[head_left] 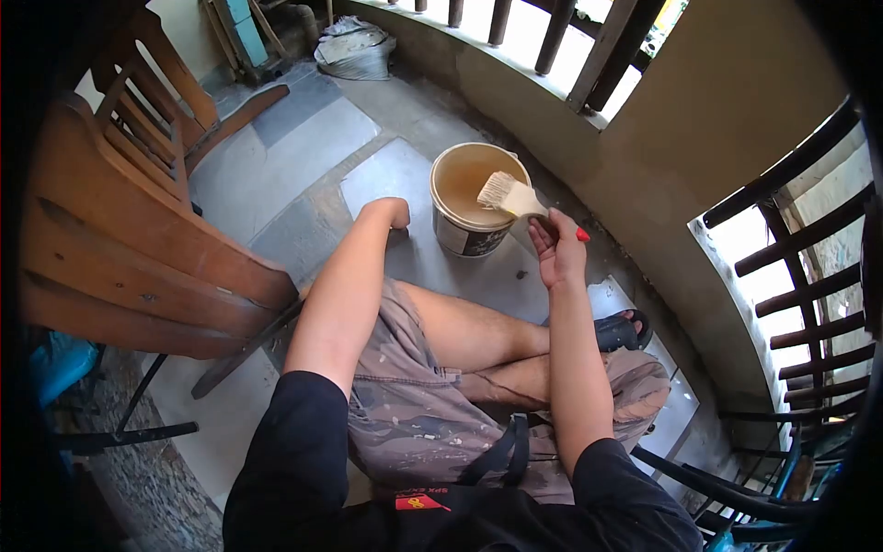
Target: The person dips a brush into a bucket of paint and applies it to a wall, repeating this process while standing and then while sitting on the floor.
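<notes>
My right hand [561, 250] is closed on the handle of a wide paintbrush [520, 200], and the handle's red tip shows beside the fingers. The brush's pale bristles point left over the mouth of a white bucket [452, 224]. Cloudy brownish liquid [457, 189] lies inside the bucket, which has a dark label on its side. My left hand [394, 213] is left of the bucket and apart from it, with its fingers curled downward. Whatever those fingers hold, if anything, is hidden behind the hand.
A wooden rocking chair [156, 267] stands close on the left. Behind the bucket runs a low wall [552, 129] with dark window bars above. A stuffed sack [354, 48] lies at the back. My crossed legs [478, 327] are in front of the bucket, on the tiled floor [276, 166].
</notes>
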The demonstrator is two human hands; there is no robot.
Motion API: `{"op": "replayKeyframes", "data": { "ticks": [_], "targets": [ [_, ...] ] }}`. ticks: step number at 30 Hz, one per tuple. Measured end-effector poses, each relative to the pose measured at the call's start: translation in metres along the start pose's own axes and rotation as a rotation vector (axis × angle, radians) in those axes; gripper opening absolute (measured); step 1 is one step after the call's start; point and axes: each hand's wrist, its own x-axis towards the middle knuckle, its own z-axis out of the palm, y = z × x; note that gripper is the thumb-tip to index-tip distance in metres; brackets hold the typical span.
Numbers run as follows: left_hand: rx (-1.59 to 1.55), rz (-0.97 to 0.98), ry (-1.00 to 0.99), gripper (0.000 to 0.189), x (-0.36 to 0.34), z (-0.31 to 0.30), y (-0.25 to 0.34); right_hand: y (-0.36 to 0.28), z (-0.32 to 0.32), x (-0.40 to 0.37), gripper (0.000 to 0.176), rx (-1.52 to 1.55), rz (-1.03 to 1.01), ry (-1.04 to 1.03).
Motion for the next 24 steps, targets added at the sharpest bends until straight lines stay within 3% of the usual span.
{"op": "replayKeyframes", "data": {
  "ticks": [15, 24],
  "targets": [
    [0.044, -0.019, -0.084, 0.039, 0.026, 0.007, -0.007, 0.011, -0.003, 0.002, 0.020, -0.029, -0.025, 0.061],
    [-0.067, 0.006, -0.062, 0.030, 0.003, -0.001, -0.002, 0.003, 0.006, -0.005, 0.021, -0.007, -0.077, 0.029]
  ]
}}
